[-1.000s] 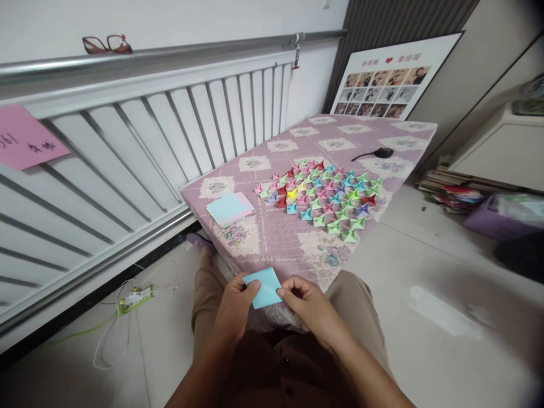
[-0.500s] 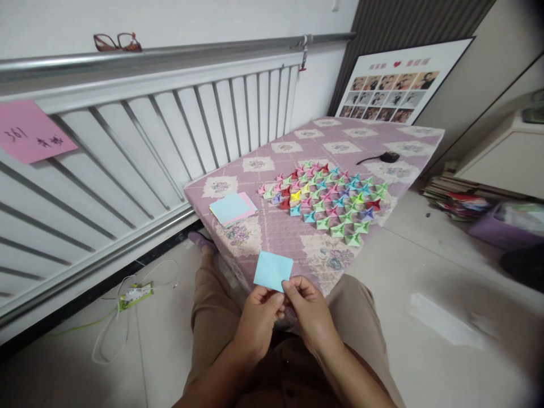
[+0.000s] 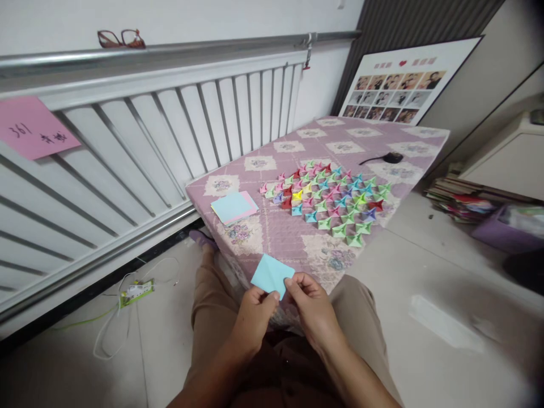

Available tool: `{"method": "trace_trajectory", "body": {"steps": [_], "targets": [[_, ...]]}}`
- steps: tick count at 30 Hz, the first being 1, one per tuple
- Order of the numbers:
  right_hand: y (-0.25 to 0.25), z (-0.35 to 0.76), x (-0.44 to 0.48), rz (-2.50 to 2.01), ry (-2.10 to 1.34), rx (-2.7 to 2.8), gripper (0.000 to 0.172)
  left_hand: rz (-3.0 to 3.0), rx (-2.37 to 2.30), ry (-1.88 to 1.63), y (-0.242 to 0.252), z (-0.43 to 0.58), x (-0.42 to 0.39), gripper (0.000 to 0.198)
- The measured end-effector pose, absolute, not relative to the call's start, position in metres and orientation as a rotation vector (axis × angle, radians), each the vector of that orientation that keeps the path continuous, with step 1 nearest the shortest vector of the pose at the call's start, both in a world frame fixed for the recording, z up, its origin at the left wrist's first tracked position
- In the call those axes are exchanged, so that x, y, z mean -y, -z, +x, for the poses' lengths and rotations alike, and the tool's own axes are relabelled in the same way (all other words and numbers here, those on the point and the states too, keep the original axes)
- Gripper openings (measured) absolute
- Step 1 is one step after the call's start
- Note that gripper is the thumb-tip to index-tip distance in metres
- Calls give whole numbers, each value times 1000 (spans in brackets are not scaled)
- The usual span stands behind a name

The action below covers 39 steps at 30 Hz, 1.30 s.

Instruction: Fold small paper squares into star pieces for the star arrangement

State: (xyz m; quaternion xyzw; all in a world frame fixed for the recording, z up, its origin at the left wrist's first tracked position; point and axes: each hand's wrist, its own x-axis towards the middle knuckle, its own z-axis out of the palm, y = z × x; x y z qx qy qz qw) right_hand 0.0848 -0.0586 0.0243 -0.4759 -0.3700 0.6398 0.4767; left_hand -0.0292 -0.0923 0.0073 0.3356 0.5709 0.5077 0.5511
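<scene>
A light blue square of paper (image 3: 271,273) is held in front of me, turned corner-wise, with a faint crease across it. My left hand (image 3: 257,314) pinches its lower left edge. At the lower right edge, my right hand (image 3: 309,300) grips it between thumb and fingers. Past the hands, several rows of small folded paper figures (image 3: 334,195) in green, pink, blue, red and yellow stand on the table. A stack of loose paper squares (image 3: 234,207), light blue on top with pink beneath, lies to the left of them.
The table wears a purple floral cloth (image 3: 280,232). A black corded object (image 3: 393,157) lies toward the far right. Along the left runs a white radiator (image 3: 178,130), with glasses (image 3: 121,39) on the pipe above. A power strip (image 3: 136,291) with cables rests on the floor.
The blue paper has been turned in my hands, so a corner now points down toward me. My left hand has shifted slightly to the left. The camera view has moved a little.
</scene>
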Motion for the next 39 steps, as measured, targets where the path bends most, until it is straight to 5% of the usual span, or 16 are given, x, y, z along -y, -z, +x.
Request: {"method": "trace_trajectory", "body": {"steps": [13, 20, 31, 39], "targets": [[-31, 96, 50, -1115, -1441, 748, 34, 973, -1403, -1131, -14, -39, 88, 14], [-24, 79, 70, -1164, -1755, 845, 37, 933, -1369, -1175, -20, -39, 85, 16], [-14, 77, 71, -1221, -1736, 904, 39, 848, -1428, -1273, -16, -47, 84, 15], [-10, 75, 73, -1218, -1733, 913, 38, 923, -1420, -1376, -17, -58, 82, 31]]}}
